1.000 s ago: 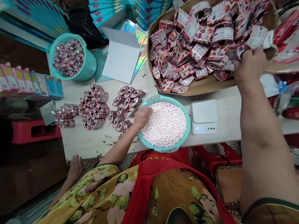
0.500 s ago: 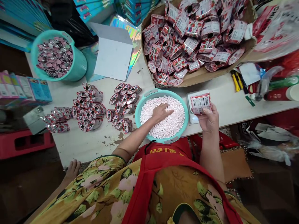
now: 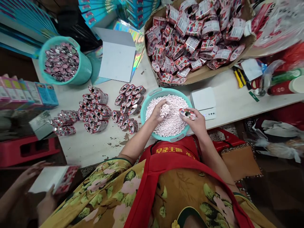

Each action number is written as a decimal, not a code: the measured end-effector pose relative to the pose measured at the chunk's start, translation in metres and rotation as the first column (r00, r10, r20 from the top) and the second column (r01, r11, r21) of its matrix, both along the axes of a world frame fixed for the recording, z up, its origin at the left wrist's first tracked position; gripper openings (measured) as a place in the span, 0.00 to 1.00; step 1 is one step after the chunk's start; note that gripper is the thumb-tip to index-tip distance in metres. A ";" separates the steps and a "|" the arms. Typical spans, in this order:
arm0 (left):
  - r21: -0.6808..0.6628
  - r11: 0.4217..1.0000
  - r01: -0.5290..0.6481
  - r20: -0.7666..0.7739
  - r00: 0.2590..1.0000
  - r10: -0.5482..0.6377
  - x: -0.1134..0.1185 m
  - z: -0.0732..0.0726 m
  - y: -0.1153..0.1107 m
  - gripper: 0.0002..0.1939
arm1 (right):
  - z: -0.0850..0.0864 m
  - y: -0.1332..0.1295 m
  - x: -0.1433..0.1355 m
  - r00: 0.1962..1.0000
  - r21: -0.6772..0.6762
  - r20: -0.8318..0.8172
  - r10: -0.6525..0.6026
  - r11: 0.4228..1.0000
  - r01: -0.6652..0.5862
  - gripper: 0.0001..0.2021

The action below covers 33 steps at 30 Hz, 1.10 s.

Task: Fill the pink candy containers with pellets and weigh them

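A teal basin (image 3: 148, 134) full of small pale pink candies (image 3: 173, 122) stands at the table's front edge. Over its left half, my left hand (image 3: 157, 111) is cupped around a heap of candies. My right hand (image 3: 197, 122) holds a small red-and-white packet (image 3: 188, 114) above the basin's right rim, its round dark opening facing up. Just right of the basin is a white scale (image 3: 203, 99) with nothing on its plate. Groups of similar packets (image 3: 129, 99) stand upright left of the basin.
Behind the basin sits a cardboard box (image 3: 201, 74) heaped with packets. A teal bucket (image 3: 83, 68) of round pink and silver pieces stands at the back left. At lower left, another person's hands (image 3: 47, 202) hold a white and red box (image 3: 51, 179).
My left hand has scooped up candies. My right hand has brought the packet left from over the scale to the basin, opening up. Another person's hands with a box have appeared at lower left.
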<state>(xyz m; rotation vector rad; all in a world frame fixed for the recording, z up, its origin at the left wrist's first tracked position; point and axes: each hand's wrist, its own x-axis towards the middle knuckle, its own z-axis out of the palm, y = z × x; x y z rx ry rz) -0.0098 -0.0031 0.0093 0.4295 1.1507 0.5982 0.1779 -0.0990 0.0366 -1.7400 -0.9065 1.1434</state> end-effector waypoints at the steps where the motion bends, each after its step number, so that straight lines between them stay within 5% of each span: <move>1: 0.027 1.000 -0.013 0.002 1.000 0.013 0.002 0.010 -0.001 0.17 | 0.003 -0.001 -0.005 0.997 0.011 0.046 0.056 0.998 -0.057 0.22; 6: 0.285 0.951 -0.118 -0.002 0.992 0.124 0.017 0.049 -0.015 0.15 | 0.009 0.001 -0.032 0.954 0.059 0.175 0.242 0.965 -0.256 0.18; 12: 0.471 0.870 -0.149 -0.014 0.984 0.176 0.032 0.049 -0.033 0.18 | 0.006 0.004 -0.050 0.927 -0.022 0.275 0.255 0.966 -0.259 0.18; 20: 0.438 0.895 -0.080 -0.109 0.984 0.141 0.037 0.046 -0.027 0.21 | 0.008 0.007 -0.049 0.915 -0.046 0.317 0.252 0.967 -0.250 0.17; 28: 0.413 0.865 -0.286 0.039 0.954 0.297 0.045 0.041 -0.016 0.24 | 0.015 0.010 -0.045 0.887 -0.063 0.382 0.260 0.965 -0.255 0.20; 33: 0.374 0.884 -0.279 0.082 0.960 0.268 0.048 0.047 -0.015 0.25 | 0.016 0.011 -0.043 0.872 -0.071 0.399 0.283 0.958 -0.278 0.19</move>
